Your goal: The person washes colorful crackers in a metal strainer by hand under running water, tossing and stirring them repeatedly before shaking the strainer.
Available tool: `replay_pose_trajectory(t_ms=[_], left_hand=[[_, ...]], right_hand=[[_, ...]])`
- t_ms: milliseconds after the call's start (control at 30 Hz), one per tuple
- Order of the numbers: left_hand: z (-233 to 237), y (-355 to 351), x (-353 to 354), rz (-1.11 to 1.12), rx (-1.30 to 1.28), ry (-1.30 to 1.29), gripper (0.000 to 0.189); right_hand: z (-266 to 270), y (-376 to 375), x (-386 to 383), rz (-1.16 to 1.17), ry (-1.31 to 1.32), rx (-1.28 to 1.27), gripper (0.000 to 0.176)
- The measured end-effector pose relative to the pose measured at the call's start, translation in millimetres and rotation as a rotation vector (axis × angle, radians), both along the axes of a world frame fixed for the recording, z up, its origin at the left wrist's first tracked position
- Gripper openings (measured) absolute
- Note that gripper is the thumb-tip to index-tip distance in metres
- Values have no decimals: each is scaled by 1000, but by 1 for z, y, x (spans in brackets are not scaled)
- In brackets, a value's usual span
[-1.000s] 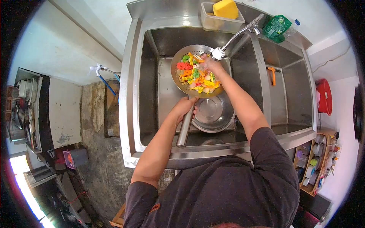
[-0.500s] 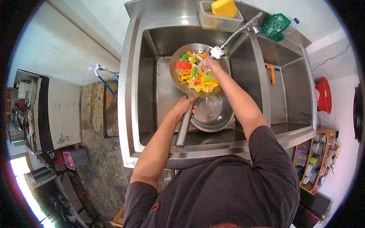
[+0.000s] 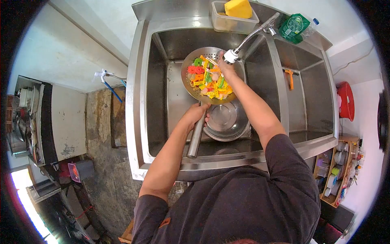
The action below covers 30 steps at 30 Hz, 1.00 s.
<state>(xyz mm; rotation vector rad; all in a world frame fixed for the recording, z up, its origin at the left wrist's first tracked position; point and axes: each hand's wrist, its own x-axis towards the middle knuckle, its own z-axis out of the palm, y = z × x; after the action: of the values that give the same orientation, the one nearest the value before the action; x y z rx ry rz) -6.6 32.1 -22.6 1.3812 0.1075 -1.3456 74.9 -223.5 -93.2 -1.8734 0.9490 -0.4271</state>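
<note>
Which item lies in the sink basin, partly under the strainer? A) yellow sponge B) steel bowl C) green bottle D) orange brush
B: the steel bowl lies in the sink, its far rim overlapped by the strainer that the left hand holds by the handle.

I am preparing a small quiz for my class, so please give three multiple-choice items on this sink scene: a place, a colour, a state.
1. Where is the metal bowl? A) in the sink, under the strainer; B) on the floor; C) on a shelf.
2. What colour is the sponge? A) blue; B) yellow; C) white.
3. What is the left hand doing? A) hanging free; B) holding the strainer's handle; C) holding a bottle.
Answers: 1 A, it lies on the sink bottom below the strainer; 2 B, it shows bright yellow; 3 B, its fingers close round the handle.
</note>
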Motion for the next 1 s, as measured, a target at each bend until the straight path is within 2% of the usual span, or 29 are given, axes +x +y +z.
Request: replay_pose_trajectory(t_ms=[67, 133, 167, 233, 267, 333, 367, 433, 467, 533, 567, 633, 667, 733, 867, 933, 1000], left_hand=[[-1, 0, -1, 6, 5, 3, 31], [-5, 0, 0, 5, 5, 1, 32], [-5, 0, 0, 6, 5, 1, 32], [0, 0, 1, 11, 20, 12, 32], [3, -1, 0, 13, 19, 14, 32], [15, -1, -3, 42, 59, -24, 29], [13, -1, -3, 44, 60, -21, 29], [10, -1, -1, 41, 44, -15, 29], [10, 0, 0, 44, 44, -14, 29], [13, 1, 0, 34, 7, 10, 29], [12, 1, 0, 33, 6, 10, 29], [10, 0, -1, 23, -8, 0, 28], [10, -1, -1, 20, -8, -3, 28], [12, -1, -1, 16, 9, 16, 28], [5, -1, -1, 24, 15, 7, 28], [6, -1, 0, 38, 21, 11, 28], [12, -1, 0, 48, 22, 13, 29]], right_hand=[[-10, -8, -1, 60, 49, 35, 67], [36, 10, -19, 147, 232, 175, 37], [23, 7, -20, 148, 232, 175, 37], [-10, -7, -24, 575, -177, -212, 42], [-15, -14, -28, 577, -175, -213, 42], [6, -15, -41, 722, -15, -217, 52], [20, -16, -48, 725, -12, -215, 52], [52, -15, -60, 842, 404, -327, 72], [61, -13, -66, 845, 404, -327, 72], [68, -10, -79, 876, 535, -639, 86], [65, -6, -83, 875, 536, -639, 86], [59, 3, -87, 854, 396, -752, 94], [56, 7, -87, 851, 395, -752, 94], [61, 18, -86, 816, 422, -737, 83], [20, -1, -67, 780, 352, -709, 74], [23, -4, -59, 795, 112, -551, 62], [44, -5, -61, 818, 214, -462, 64]])
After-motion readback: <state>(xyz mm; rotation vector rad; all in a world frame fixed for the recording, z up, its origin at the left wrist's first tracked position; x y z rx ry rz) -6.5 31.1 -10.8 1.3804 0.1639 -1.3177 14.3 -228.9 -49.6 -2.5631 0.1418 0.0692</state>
